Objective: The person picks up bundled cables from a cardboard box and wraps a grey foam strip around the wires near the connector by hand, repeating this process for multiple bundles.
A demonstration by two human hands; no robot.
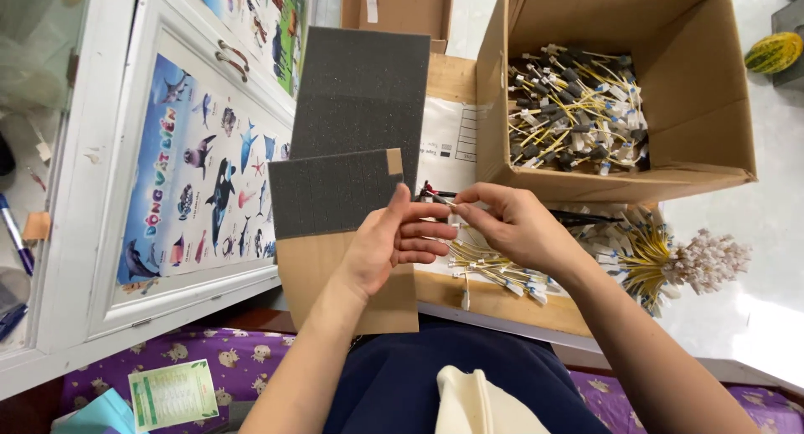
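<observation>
My left hand [400, 240] and my right hand [512, 225] meet over my lap, both pinching a small thin connector end of a cable [446, 203] between fingertips. A dark tool with red at its end [431, 191] lies just behind the fingers. Below the hands lies a loose bunch of yellow cables with white and blue ends [494, 268]. A large bundle of yellow cables with white caps [670, 262] fans out to the right of my right wrist.
An open cardboard box [703, 116] holds several yellow cables with black and white ends. Dark grey foam sheets [360, 99] and cardboard [335, 267] lie to the left. A white cabinet door with a sea-animal poster [201, 166] stands at the left.
</observation>
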